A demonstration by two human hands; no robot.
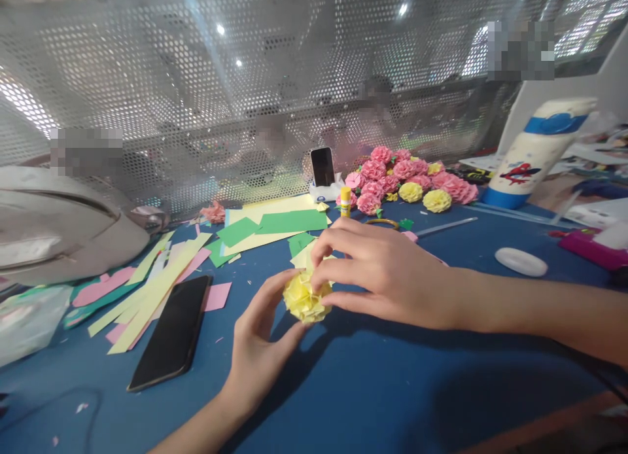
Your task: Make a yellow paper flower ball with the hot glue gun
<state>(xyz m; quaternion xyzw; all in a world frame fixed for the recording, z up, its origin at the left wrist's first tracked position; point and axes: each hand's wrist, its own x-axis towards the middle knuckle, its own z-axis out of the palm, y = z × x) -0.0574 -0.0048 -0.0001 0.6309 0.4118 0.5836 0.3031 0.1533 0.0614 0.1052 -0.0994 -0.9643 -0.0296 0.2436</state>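
A small yellow paper flower (304,299) is held above the blue table (373,382), near its middle. My left hand (260,346) comes from below and cups the flower from the left, thumb and fingers closed round it. My right hand (387,274) reaches in from the right, its fingertips pinching the flower's top petals.
A black phone (174,333) lies left of my hands among yellow, pink and green paper strips (147,290). Green and yellow sheets (279,224), a glue stick (345,201), a phone in a stand (322,167) and a pile of pink and yellow paper flowers (407,179) sit behind. A white bottle (534,153) stands far right.
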